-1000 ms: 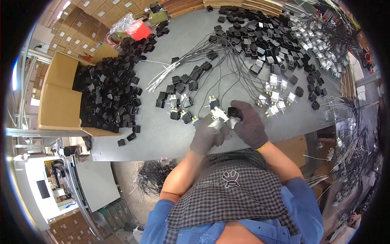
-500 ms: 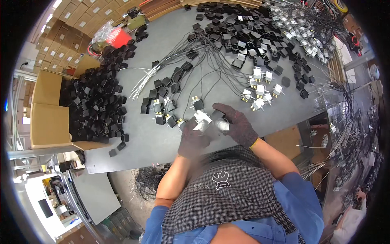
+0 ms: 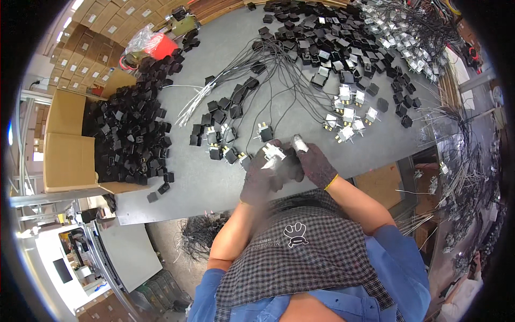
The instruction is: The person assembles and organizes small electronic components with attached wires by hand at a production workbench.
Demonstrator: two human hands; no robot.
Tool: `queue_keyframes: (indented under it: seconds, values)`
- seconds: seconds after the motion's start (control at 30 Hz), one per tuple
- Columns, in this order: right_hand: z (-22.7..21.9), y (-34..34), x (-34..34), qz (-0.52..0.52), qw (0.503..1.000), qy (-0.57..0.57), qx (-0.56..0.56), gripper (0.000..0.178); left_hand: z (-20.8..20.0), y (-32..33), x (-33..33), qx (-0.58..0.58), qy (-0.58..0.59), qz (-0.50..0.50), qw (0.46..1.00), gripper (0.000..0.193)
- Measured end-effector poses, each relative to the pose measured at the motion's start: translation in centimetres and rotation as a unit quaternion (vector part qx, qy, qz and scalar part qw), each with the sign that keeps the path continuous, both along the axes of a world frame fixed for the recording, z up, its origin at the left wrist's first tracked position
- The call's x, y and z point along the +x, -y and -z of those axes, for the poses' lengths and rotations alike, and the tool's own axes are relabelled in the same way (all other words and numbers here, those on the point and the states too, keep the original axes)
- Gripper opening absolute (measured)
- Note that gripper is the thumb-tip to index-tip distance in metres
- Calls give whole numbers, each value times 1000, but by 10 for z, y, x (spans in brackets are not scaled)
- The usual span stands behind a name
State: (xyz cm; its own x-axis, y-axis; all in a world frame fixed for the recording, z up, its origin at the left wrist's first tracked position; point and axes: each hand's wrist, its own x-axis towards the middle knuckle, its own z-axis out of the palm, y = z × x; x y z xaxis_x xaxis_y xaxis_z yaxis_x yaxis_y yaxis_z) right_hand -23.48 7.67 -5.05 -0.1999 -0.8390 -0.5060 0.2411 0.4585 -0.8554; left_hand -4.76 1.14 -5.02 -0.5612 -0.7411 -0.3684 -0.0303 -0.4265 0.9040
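Observation:
My left hand (image 3: 260, 180), in a dark knitted glove, is closed around a white plug-like part with metal prongs (image 3: 274, 152). My right hand (image 3: 317, 163), gloved too, is just to its right with white wrapping around one fingertip. Its fingers are bent toward the left hand; a dark shape between the hands is too blurred to name. Beyond the left hand stands a black-capped part with prongs (image 3: 264, 132). Several similar capped parts (image 3: 215, 152) lie to the left. Thin dark cables (image 3: 273, 80) run from these parts to the far side.
A cardboard box (image 3: 67, 161) spilling black caps (image 3: 126, 134) stands at the left. More black caps (image 3: 332, 43) cover the far table. White pronged parts (image 3: 348, 115) cluster at the right. A red container (image 3: 161, 46) sits at the far left. The grey table's (image 3: 188, 193) front edge is near me.
My right hand has turned, its wrapped fingertip rising away from the white part and pointing up. My left hand keeps hold of the white part. The whole view has shifted slightly.

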Motion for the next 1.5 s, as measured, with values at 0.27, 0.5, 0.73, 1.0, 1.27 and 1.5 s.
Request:
queue_keyframes:
  seconds: [0.27, 0.5, 0.73, 1.0, 1.27, 1.5]
  values:
    - [13, -11, -1, -77, 987, 32, -139, 35, 28, 6, 11, -22, -30, 26, 999, 55]
    - [-4, 5, -11, -111, 991, 43, -60, 31, 12, -1, 4, -44, 24, -9, 999, 49]
    - [-7, 11, -14, -152, 987, 39, -23, 47, -15, -2, 7, -9, 108, 42, 993, 68]
    - [-20, 22, -2, -187, 982, 20, 4, 44, -10, 3, 14, -128, 115, 30, 985, 66]
    - [-6, 66, 10, -120, 953, 276, -47, 59, -45, 6, 0, -48, 82, 112, 989, 55]
    - [32, 73, 17, -158, 959, 233, -24, 66, -33, 8, 22, -389, 192, 77, 898, 59]
